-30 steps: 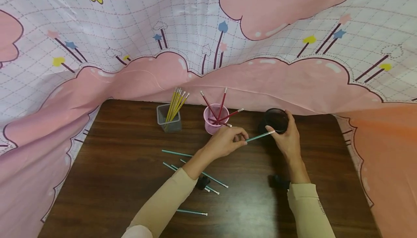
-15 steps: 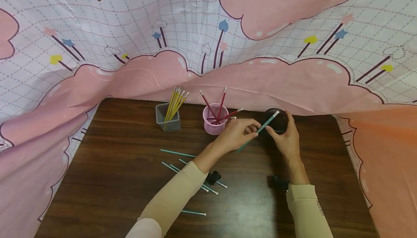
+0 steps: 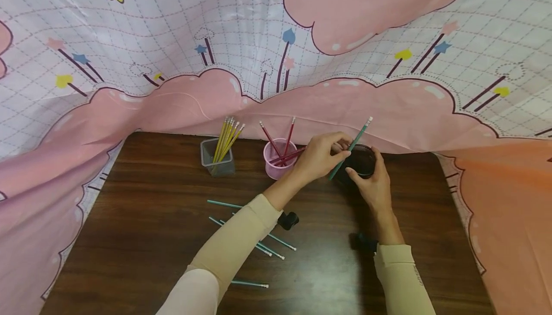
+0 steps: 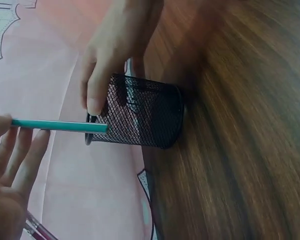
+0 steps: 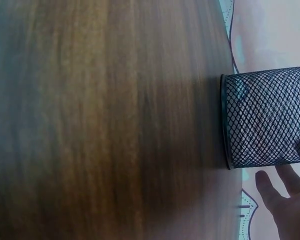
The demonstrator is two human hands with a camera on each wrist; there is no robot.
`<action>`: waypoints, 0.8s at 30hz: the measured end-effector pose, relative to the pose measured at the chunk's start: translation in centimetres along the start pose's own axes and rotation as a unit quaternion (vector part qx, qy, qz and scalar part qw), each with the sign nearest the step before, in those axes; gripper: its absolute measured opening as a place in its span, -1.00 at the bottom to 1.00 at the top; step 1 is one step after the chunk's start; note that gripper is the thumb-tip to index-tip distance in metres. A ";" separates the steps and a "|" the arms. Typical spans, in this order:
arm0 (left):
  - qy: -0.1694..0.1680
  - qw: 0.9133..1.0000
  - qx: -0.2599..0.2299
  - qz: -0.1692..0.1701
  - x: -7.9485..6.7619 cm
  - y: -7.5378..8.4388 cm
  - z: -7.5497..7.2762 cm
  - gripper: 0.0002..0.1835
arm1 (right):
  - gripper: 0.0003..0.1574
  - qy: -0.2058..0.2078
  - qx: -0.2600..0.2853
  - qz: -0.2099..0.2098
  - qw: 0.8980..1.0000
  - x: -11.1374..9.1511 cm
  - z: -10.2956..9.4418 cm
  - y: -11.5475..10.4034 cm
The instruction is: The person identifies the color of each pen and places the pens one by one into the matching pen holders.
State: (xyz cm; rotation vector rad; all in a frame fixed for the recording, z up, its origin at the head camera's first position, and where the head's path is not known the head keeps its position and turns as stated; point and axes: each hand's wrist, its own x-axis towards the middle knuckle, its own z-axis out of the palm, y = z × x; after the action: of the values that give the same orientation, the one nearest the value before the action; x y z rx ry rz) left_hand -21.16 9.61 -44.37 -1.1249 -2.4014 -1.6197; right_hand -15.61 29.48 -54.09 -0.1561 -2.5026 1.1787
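My left hand [image 3: 323,156] pinches a green pencil [image 3: 361,134] by its middle, the white eraser end up and away. In the left wrist view the pencil's plain lower end [image 4: 97,128] lies in front of or beside the rim of a black mesh pencil cup [image 4: 145,112]; I cannot tell which. My right hand [image 3: 376,185] holds that cup upright near its rim, thumb on the near side, fingers round the right side. The right wrist view shows the cup's mesh wall [image 5: 270,117] standing on the table. No pencil is plainly visible inside it.
Left of my left hand, a pink cup [image 3: 276,172] bears several red pencils. Beyond it, a clear grey container [image 3: 223,167] holds yellow pencils. Several green pencils [image 3: 282,241] lie on the brown table [image 3: 129,228] under and around my left forearm. A patterned cloth [image 3: 345,109] rises behind.
My left hand has moved right and away, toward the cup's rim. The green pencil has swung from nearly level to steeply slanted, eraser up. The right hand keeps its hold on the cup.
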 end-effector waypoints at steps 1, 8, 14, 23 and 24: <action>0.010 1.000 -0.002 0.002 0.1 0.0 0.0 -0.79 | 0.13 0.003 0.001 -0.003 1.000 0.0 0.0 0.0; 0.043 0.999 -0.023 0.015 0.4 -0.1 -0.3 -0.79 | 0.13 0.013 0.005 -0.014 1.000 0.0 0.4 0.1; 0.078 0.995 -0.049 0.025 0.9 0.3 -0.4 -0.81 | 0.14 0.011 0.016 -0.040 0.999 -0.5 1.0 -0.3; 0.075 0.996 -0.043 0.018 1.1 0.4 1.0 -0.81 | 0.14 0.007 0.016 -0.044 0.999 -0.9 1.3 -0.7; 0.069 0.997 -0.037 0.016 1.0 0.3 1.2 -0.81 | 0.14 0.007 0.013 -0.043 0.999 -0.9 1.3 -0.8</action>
State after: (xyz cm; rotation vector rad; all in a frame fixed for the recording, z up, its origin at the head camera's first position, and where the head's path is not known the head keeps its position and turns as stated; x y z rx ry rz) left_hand -21.34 11.23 -44.32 -1.0182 -2.2446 -1.7279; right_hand -15.16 27.85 -54.51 -0.0491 -2.4548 1.1722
